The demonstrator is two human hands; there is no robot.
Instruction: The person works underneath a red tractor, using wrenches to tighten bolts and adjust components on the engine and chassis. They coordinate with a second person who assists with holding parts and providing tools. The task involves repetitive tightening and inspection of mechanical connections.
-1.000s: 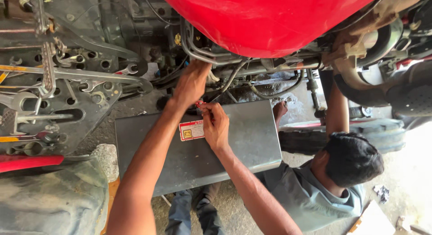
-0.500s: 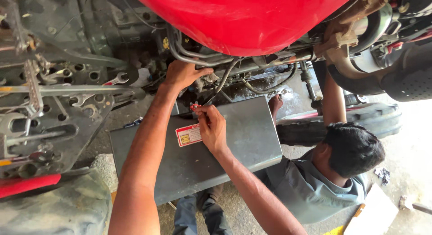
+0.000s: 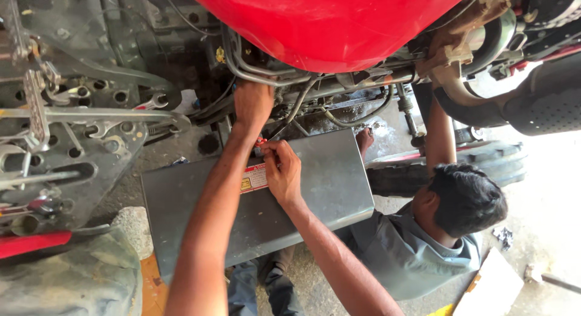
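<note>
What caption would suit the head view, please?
Left hand reaches among hoses under the red tank; right hand rests on a grey panel.

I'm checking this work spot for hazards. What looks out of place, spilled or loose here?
A wet, dark patch spreads over the concrete floor beyond the grey sheet-metal cover, like spilled fluid. Loose open-ended spanners lie on the perforated grey metal platform.

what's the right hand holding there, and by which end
The right hand pinches a small red-handled tool by its handle end; the tip is hidden among the hoses. The left hand grips engine parts above.
</note>
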